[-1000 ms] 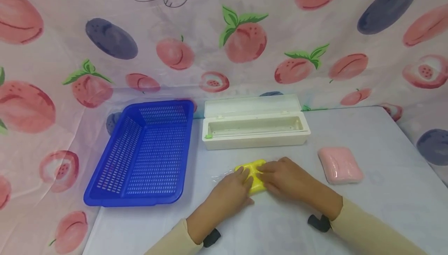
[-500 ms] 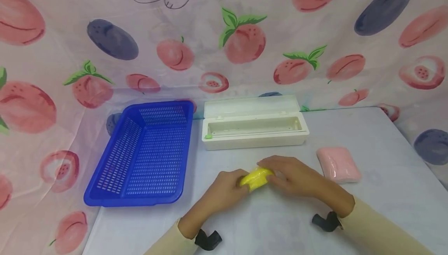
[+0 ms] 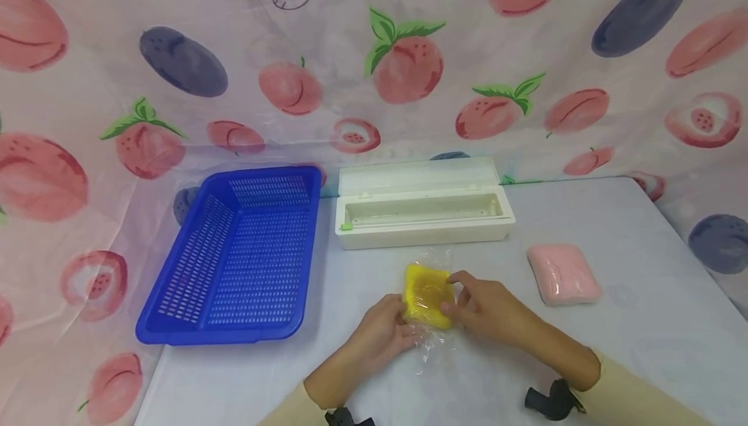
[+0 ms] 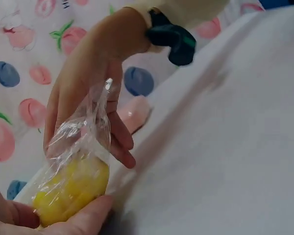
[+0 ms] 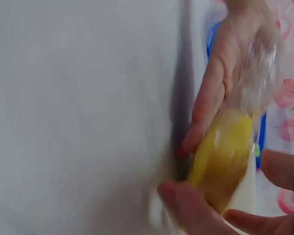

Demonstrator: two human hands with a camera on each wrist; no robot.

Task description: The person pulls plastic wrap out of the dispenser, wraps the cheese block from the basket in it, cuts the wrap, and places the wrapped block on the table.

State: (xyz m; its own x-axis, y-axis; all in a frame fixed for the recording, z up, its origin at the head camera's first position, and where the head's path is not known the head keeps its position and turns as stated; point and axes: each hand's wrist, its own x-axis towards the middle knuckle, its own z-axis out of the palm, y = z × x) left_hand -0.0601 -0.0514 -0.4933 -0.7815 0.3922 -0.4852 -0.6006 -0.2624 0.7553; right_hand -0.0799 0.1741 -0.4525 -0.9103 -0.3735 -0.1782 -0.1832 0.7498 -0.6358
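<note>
A yellow, sponge-like square block (image 3: pixel 428 293) wrapped in clear plastic film is held above the table, its face turned up in the head view. My left hand (image 3: pixel 382 328) grips its lower left edge, with the thumb on the near side. At the right edge my right hand (image 3: pixel 493 309) has thumb and index finger curled around it. Loose, crinkled film (image 3: pixel 432 347) sticks out past the near and far edges. In the left wrist view the gathered film (image 4: pixel 95 112) rises from the block in front of my right hand.
A pink pillow-shaped block (image 3: pixel 563 275), wrapped in shiny film, lies at the right. Behind the hands stands a long white box (image 3: pixel 423 236) with its lid up and a small green slider. A blue perforated basket (image 3: pixel 222 338) stands at the left on the white-covered table.
The yellow block was first pressed flat on the table under both hands, then lifted and tilted between them. Now its square face shows upward, with loose film ends sticking out.
</note>
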